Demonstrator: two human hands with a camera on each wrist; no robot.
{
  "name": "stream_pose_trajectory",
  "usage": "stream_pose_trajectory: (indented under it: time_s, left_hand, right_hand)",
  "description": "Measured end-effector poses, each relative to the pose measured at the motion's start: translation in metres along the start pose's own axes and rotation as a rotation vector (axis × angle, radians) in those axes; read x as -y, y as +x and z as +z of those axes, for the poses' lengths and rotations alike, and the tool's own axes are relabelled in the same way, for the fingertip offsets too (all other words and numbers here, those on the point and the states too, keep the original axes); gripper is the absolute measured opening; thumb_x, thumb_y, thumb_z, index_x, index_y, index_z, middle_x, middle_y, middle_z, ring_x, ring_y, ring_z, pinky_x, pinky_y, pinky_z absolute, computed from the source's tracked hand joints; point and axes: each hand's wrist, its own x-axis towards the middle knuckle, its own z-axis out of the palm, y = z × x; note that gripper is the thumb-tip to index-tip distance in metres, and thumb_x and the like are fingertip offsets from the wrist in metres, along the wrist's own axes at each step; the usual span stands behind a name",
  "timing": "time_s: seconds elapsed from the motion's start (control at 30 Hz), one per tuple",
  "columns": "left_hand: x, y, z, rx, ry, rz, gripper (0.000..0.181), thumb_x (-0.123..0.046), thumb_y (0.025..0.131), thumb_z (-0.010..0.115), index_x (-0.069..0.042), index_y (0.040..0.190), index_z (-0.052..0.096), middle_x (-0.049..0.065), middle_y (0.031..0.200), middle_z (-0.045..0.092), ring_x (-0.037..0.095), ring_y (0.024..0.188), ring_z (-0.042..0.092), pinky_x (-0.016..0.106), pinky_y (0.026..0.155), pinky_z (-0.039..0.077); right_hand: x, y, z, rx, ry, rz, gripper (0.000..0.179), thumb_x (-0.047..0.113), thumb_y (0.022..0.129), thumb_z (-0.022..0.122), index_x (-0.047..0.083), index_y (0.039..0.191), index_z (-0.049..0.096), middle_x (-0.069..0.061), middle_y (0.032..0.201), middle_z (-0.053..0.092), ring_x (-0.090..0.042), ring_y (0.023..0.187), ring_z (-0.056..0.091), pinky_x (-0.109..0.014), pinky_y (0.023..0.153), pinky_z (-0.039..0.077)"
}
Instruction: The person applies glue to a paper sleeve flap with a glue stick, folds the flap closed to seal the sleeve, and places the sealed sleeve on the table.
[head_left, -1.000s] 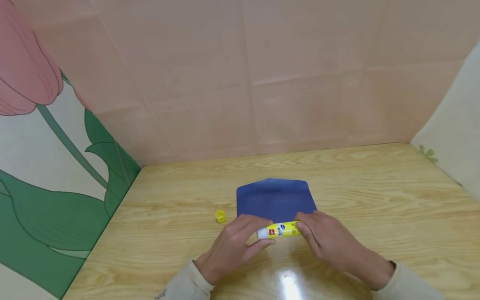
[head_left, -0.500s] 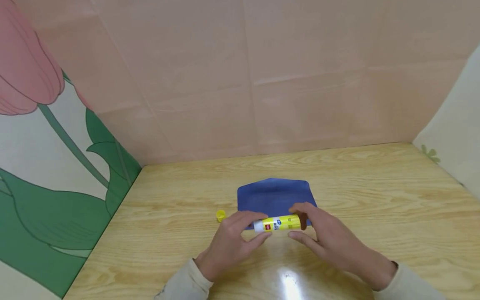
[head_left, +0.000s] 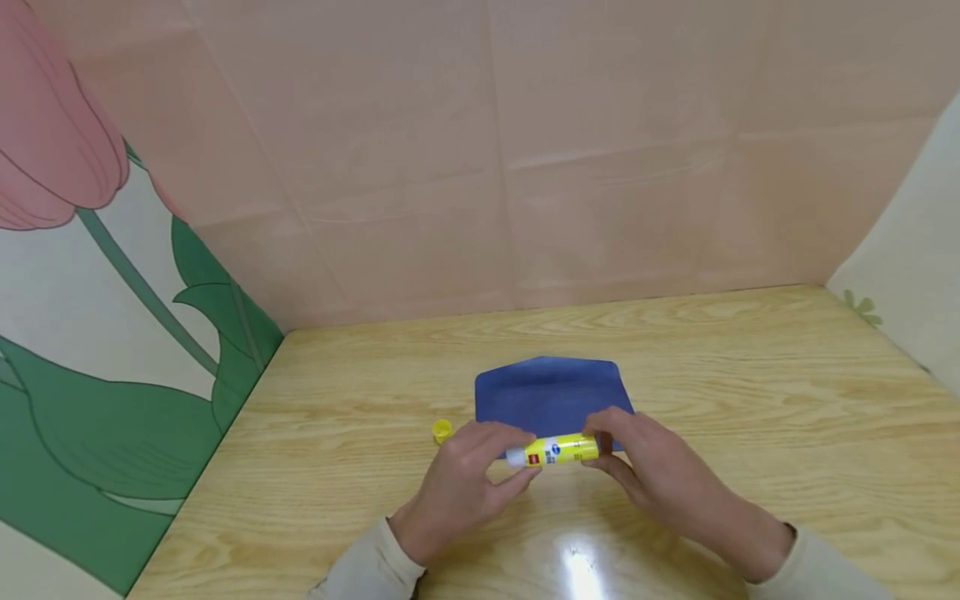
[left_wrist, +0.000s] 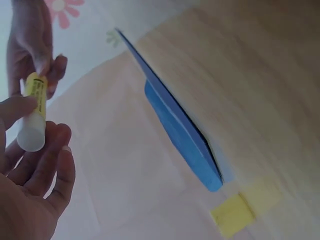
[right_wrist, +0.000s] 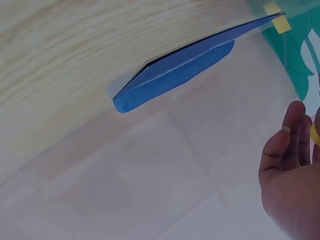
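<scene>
A yellow-and-white glue stick is held level in front of the blue envelope. My left hand pinches its white, capless end between thumb and fingers. At the other end, the thumb and fingertips of my right hand grip the yellow base. In the left wrist view the white end of the glue stick points toward the camera, with the right hand beyond it. Only a sliver of yellow shows beside the right hand in its own wrist view.
The yellow cap stands on the wooden table, left of the envelope. The envelope lies flat with its flap raised open at the far side. A pink backdrop rises behind, and a tulip-print panel borders the left.
My right fingers came off the base about half a second ago and now grip it again. The glue stick has shifted slightly left and away from me; the left hand keeps its pinch.
</scene>
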Motion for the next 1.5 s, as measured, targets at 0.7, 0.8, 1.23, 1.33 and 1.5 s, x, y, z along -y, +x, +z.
stream_pose_trajectory:
  time_s: [0.7,0.8,1.23,1.33,1.5]
  left_hand:
    - [0.0,0.0029,0.0006,-0.041,-0.024,0.055,0.026,-0.018,0.075,0.087,-0.013,0.097,0.075,-0.004,0.093,0.076,0.006,0.084,0.067,0.016,0.08,0.052]
    - [-0.0006,0.0032,0.0005,-0.047,-0.021,0.065,0.026,-0.018,0.074,0.087,-0.013,0.097,0.075,-0.004,0.092,0.076,0.006,0.084,0.068,0.017,0.081,0.052]
    - [-0.0025,0.0026,-0.0012,-0.014,-0.017,0.044,0.025,-0.019,0.076,0.086,-0.014,0.099,0.075,-0.005,0.094,0.076,0.005,0.086,0.067,0.017,0.082,0.052]
    - [-0.003,0.0021,-0.0012,-0.002,-0.012,0.011,0.025,-0.02,0.076,0.086,-0.014,0.098,0.075,-0.005,0.094,0.076,0.005,0.086,0.067,0.017,0.082,0.052]
    - [-0.0057,0.0012,-0.0008,0.076,0.026,-0.048,0.027,-0.023,0.078,0.086,-0.014,0.101,0.074,-0.006,0.095,0.075,0.006,0.088,0.067,0.02,0.081,0.052]
  right_hand:
    - [0.0008,-0.0042,-0.0033,0.121,-0.093,0.007,0.009,0.027,0.103,0.053,0.019,0.104,0.057,0.021,0.083,0.05,0.003,0.077,0.048,-0.025,0.075,0.044]
    - [0.0012,-0.0042,-0.0038,0.136,-0.083,0.019,0.007,0.025,0.104,0.052,0.02,0.103,0.055,0.022,0.081,0.046,0.005,0.076,0.045,-0.023,0.073,0.042]
    - [0.0028,-0.0024,-0.0032,0.159,-0.08,0.04,0.024,0.016,0.1,0.057,0.027,0.083,0.045,0.025,0.068,0.03,0.007,0.066,0.033,-0.017,0.064,0.034]
    - [0.0042,-0.0025,-0.0042,0.177,-0.055,0.085,0.024,0.015,0.1,0.057,0.027,0.083,0.046,0.025,0.068,0.031,0.006,0.066,0.033,-0.016,0.061,0.033]
    - [0.0036,-0.0049,-0.0056,0.172,0.064,0.087,0.011,0.025,0.101,0.058,0.026,0.092,0.051,0.023,0.075,0.039,0.006,0.069,0.036,-0.014,0.06,0.032]
